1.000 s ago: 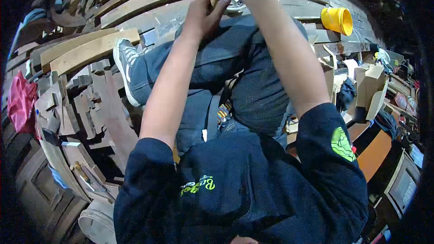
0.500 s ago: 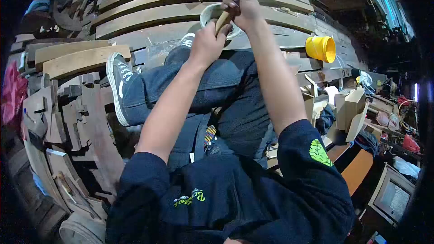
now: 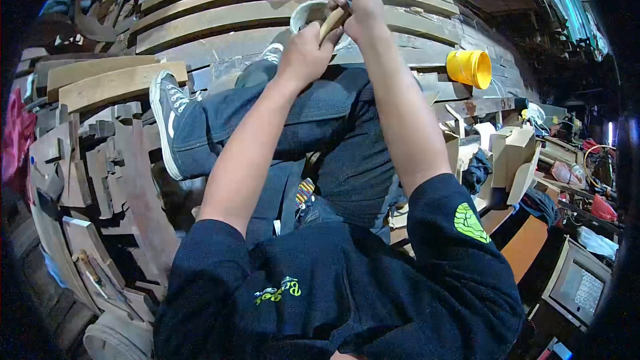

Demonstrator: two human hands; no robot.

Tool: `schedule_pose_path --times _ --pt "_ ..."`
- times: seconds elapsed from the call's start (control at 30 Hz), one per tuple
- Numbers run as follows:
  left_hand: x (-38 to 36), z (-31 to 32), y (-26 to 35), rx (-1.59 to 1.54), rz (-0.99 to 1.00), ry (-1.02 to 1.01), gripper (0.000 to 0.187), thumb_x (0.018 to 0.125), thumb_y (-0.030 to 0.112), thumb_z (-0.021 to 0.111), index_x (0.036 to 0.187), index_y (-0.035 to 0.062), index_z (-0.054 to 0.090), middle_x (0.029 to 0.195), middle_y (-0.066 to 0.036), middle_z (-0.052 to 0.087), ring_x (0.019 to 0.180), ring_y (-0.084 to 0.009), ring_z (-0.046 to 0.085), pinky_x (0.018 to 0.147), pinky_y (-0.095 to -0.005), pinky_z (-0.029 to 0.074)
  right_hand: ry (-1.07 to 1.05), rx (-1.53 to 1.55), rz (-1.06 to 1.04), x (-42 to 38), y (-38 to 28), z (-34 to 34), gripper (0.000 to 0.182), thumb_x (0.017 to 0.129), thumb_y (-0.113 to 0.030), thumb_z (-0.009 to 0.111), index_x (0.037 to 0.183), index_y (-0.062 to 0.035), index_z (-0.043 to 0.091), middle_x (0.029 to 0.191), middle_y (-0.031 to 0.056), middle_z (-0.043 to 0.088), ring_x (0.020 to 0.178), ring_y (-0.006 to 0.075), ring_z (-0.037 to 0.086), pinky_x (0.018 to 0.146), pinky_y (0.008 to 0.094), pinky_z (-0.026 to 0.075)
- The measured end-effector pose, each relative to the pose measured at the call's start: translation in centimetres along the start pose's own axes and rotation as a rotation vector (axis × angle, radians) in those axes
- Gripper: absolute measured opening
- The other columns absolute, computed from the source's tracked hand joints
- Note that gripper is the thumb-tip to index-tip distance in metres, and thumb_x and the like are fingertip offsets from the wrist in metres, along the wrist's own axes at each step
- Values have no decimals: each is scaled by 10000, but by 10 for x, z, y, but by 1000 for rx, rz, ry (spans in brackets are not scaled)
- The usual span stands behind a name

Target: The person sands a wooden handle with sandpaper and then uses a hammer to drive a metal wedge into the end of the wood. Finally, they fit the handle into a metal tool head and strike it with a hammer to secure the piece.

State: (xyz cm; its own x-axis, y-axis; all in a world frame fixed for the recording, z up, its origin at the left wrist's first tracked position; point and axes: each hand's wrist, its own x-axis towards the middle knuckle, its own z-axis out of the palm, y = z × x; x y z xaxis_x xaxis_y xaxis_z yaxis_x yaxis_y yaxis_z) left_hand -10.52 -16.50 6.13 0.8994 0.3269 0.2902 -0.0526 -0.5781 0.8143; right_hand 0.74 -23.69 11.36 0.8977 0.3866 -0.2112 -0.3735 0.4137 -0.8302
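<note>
Curved wooden slats run in long rows across the top of the view, and stacks of cut wooden blocks fill the left side. The person sits among them in a dark sweatshirt with green print, legs in dark jeans crossed ahead, a dark sneaker with white laces pointing left. On the right stand pale cardboard boxes, and a yellow cup lies on its side on the slats, well apart from the hands.

Both bare arms reach forward and up over the knees. The left hand is closed in a grip around the lower part of a wooden stick, which slants up and to the right. The right hand is closed too, its grip on the upper end of the same stick; the fingers curl over it. A small white thing shows at the top of this fist, too hidden to name.

Just behind the hands, resting on the slats, sits a white bowl; the stick crosses in front of its rim. Whether the stick touches the bowl cannot be told.
</note>
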Motion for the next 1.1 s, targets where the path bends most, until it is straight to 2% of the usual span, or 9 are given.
schedule_pose_path --times 0.13,0.27,0.47,0.6,0.73,0.8,0.87,0.97,1.1 --pt "3 -29 -7 -1453 -630 -731 459 909 459 566 861 2 557 661 -102 596 531 -185 575 461 -316 460 -787 355 106 -11 -20 -5 196 981 -184 441 813 -109 508 554 -80 314 473 35 321 517 224 323" --pt "-3 -9 13 121 -125 48 366 895 398 565 894 33 576 806 -262 637 812 -417 624 654 -514 480 116 -9 -50 5 9 7 121 842 -88 648 853 -78 529 597 -25 404 509 107 419 534 273 411" --pt "0 -35 0 -1496 -566 -911 464 913 478 561 883 15 548 638 5 472 513 -58 427 447 -205 394 -857 454 162 -6 -17 -15 135 962 -186 495 925 -64 541 594 -61 340 499 50 338 534 213 324" --pt "-6 -4 7 110 -79 37 355 915 392 557 999 47 575 719 -194 628 631 -326 624 547 -397 484 78 -112 -57 -4 4 12 116 885 -116 605 889 -49 510 648 -37 431 539 102 426 581 283 403" --pt "-1 3 4 -37 -36 11 322 902 324 575 900 2 553 721 -203 638 607 -357 627 565 -468 481 -218 21 66 4 -2 -9 117 890 -149 606 897 -61 530 613 -53 417 514 81 408 558 262 390" --pt "4 -22 -1 -1144 -608 -677 489 890 482 592 822 0 546 665 -64 565 542 -88 520 450 -288 422 -771 390 217 2 -14 -19 96 935 -177 542 923 -83 558 597 -71 377 495 45 344 536 219 332" --pt "2 -25 0 -1346 -589 -699 482 890 465 589 838 -12 552 688 -127 611 570 -187 594 486 -362 447 -822 436 212 -1 -19 -14 99 928 -172 554 881 -87 534 621 -71 395 517 51 371 564 225 359" --pt "-2 -13 20 10 -252 -21 457 882 434 574 984 -12 581 857 -271 639 817 -435 624 704 -452 483 -73 -167 -46 2 5 6 156 868 -143 625 836 -84 484 652 -26 437 572 112 456 575 317 450" --pt "3 -10 16 -493 -439 -290 395 904 410 564 934 17 578 739 -167 576 689 -294 570 574 -370 434 -190 41 128 2 -2 -6 117 896 -137 587 855 -84 492 572 -43 372 516 81 393 536 273 391"
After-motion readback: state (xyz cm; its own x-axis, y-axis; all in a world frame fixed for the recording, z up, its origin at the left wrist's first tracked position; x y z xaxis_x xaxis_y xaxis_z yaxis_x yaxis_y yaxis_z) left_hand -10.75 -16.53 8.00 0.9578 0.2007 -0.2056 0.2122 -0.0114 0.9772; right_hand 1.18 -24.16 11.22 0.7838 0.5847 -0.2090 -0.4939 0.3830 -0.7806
